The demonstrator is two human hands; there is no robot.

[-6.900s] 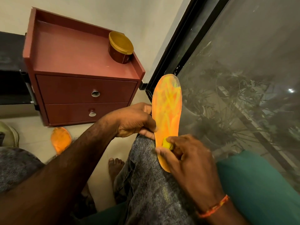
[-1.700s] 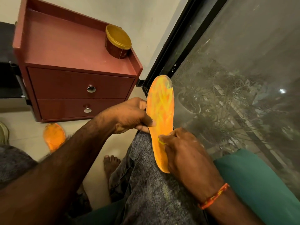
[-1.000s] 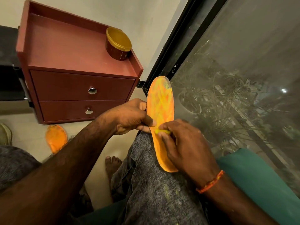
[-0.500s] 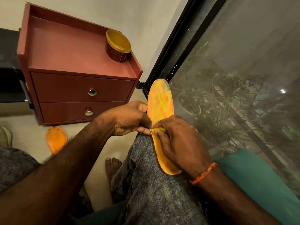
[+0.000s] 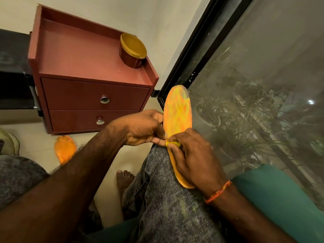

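Note:
An orange shoe insole (image 5: 177, 113) with yellow streaks stands on my right knee, toe end up. My left hand (image 5: 143, 128) pinches its left edge at mid-length. My right hand (image 5: 193, 158) covers the insole's lower half and grips a small yellow piece (image 5: 172, 143), pressed against the insole's face beside my left thumb. The heel end shows below my right palm.
A red-brown two-drawer cabinet (image 5: 91, 95) stands ahead on the floor with a yellow-lidded jar (image 5: 133, 50) on top. A second orange insole (image 5: 64, 149) lies on the floor below it. A dark-framed glass window (image 5: 254, 93) fills the right. A green cushion (image 5: 280, 199) is at lower right.
My right hand with the yellow piece has slid up and left across the insole, from its lower part to beside my left thumb. My left hand kept its hold.

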